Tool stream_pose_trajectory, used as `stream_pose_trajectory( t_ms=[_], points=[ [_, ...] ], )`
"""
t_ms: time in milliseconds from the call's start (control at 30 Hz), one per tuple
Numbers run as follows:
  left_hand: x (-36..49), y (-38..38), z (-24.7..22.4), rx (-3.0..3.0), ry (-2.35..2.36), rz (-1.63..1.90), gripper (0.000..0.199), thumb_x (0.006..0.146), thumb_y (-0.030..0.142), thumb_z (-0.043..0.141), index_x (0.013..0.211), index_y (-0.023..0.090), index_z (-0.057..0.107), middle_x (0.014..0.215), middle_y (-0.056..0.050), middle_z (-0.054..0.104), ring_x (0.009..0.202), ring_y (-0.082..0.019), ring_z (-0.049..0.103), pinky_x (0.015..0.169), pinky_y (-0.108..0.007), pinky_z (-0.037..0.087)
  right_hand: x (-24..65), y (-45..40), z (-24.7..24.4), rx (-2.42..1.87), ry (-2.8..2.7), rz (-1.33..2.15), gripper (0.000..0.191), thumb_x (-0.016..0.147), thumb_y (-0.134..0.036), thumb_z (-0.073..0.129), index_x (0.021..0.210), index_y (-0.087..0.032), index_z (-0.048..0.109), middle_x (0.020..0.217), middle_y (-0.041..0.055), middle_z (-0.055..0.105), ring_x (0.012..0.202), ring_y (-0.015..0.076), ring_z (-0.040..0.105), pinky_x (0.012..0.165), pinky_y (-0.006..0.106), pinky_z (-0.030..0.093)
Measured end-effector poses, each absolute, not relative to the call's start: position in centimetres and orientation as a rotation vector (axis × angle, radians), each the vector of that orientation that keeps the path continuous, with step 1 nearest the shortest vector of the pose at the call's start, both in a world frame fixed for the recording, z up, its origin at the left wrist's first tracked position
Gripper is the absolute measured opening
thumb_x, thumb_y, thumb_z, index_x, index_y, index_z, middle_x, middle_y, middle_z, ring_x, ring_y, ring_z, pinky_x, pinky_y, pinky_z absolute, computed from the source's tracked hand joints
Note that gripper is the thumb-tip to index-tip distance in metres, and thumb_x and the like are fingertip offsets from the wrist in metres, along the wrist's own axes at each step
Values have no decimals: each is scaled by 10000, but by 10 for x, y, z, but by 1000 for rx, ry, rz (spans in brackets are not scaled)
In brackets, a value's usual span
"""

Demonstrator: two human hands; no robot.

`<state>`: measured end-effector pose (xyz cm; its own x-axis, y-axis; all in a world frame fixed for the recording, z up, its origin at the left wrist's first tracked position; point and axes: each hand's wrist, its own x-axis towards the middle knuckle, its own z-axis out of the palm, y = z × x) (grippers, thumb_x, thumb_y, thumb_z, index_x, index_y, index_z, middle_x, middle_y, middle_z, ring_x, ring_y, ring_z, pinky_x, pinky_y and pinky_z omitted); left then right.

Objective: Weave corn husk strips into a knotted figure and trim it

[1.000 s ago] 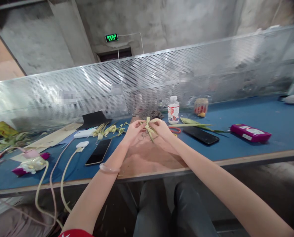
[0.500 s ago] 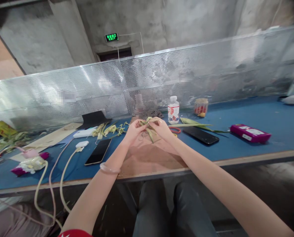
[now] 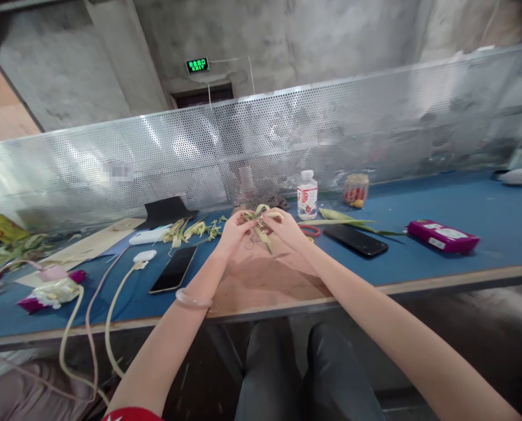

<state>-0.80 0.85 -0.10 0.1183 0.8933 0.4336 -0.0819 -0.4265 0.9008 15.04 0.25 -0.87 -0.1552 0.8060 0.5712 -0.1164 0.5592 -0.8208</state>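
Observation:
Both hands meet over a tan board (image 3: 270,286) at the middle of the blue table. Between them is a piece woven or folded from green leaf strips (image 3: 263,225), with one strip end hanging down toward the board. My left hand (image 3: 237,230) pinches its left side, fingers bent inward. On the right side, my right hand (image 3: 282,225) has its fingers closed on the strips. Fingertips partly hide the middle of the piece. Dark thin strands (image 3: 267,202) lie just behind the hands.
Right of the hands are a white bottle (image 3: 307,196), a jar (image 3: 356,190), a black phone (image 3: 355,240), long leaves (image 3: 344,217) and a purple packet (image 3: 442,236). Leftward lie another phone (image 3: 174,269), leaf scraps (image 3: 195,230), cables (image 3: 112,316) and paper (image 3: 83,248).
The fingers have shifted slightly around the leaf piece, and its strips now spread a little more above and below them. Both hands keep their hold.

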Motion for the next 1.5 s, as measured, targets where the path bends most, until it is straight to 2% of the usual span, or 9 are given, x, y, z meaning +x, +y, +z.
stream_pose_trajectory(
  t_ms=[200, 300, 400, 467, 600, 767, 1033, 1267, 1500],
  points=[
    [-13, 14, -1, 1397, 797, 1545, 322, 599, 239, 774, 871, 175, 615, 826, 7, 632, 680, -90, 571, 571, -192, 367, 149, -5, -10, -635, -1467, 946, 295, 818, -477, 524, 956, -217, 542, 819, 6, 619, 584, 114, 581, 454, 219, 469],
    [-17, 18, -1, 1307, 816, 1567, 303, 584, 235, 774, 827, 172, 606, 800, 13, 630, 647, -82, 565, 550, -191, 352, 150, -10, -7, -580, -1416, 1106, 251, 853, -438, 466, 999, -242, 519, 777, -9, 612, 545, 121, 589, 450, 238, 485],
    [-21, 21, -1, 1285, 854, 1558, 284, 577, 233, 765, 801, 168, 603, 761, 14, 631, 610, -80, 554, 529, -193, 335, 153, -12, -5, -516, -1486, 1169, 151, 825, -333, 494, 911, -223, 552, 798, -5, 620, 580, 125, 614, 522, 267, 528],
    [-23, 22, -1, 1298, 857, 1567, 275, 580, 240, 759, 795, 169, 602, 757, 12, 635, 607, -82, 557, 531, -196, 338, 153, -10, -6, -476, -1607, 1127, 148, 772, -281, 557, 894, -204, 592, 844, 12, 639, 618, 129, 621, 533, 259, 529],
    [-24, 23, -2, 1374, 905, 1567, 295, 592, 267, 753, 832, 180, 605, 800, 7, 641, 653, -98, 578, 556, -203, 370, 152, -7, -10, -467, -1720, 993, 294, 740, -296, 614, 1015, -197, 643, 955, 50, 668, 686, 141, 615, 524, 237, 498],
    [-20, 18, -2, 1618, 1014, 1483, 305, 618, 269, 738, 877, 175, 607, 796, -7, 635, 680, -124, 577, 579, -227, 415, 153, -5, -6, -654, -1630, 784, 199, 755, -311, 589, 857, -178, 697, 787, 27, 679, 576, 124, 558, 536, 252, 449],
    [-3, 0, 1, 1739, 900, 1280, 283, 648, 270, 723, 875, 152, 602, 786, -19, 634, 703, -133, 581, 622, -245, 443, 161, 11, -12, -742, -1554, 540, 187, 745, -351, 611, 779, -180, 677, 809, 42, 692, 752, 173, 608, 712, 298, 471],
    [-6, 3, -2, 1795, 869, 1279, 253, 680, 279, 706, 869, 154, 591, 769, -15, 620, 672, -121, 557, 580, -229, 414, 159, 19, -15, -743, -1510, 799, 319, 748, -391, 633, 970, -164, 664, 953, 73, 706, 826, 176, 638, 752, 313, 505],
    [-3, -1, 0, 1764, 843, 1296, 395, 659, 245, 723, 999, 184, 533, 780, -15, 628, 696, -144, 591, 587, -241, 431, 161, 10, -8, -670, -1464, 948, 317, 720, -341, 682, 980, -159, 680, 1096, 86, 682, 991, 203, 626, 876, 343, 489]
  ],
)
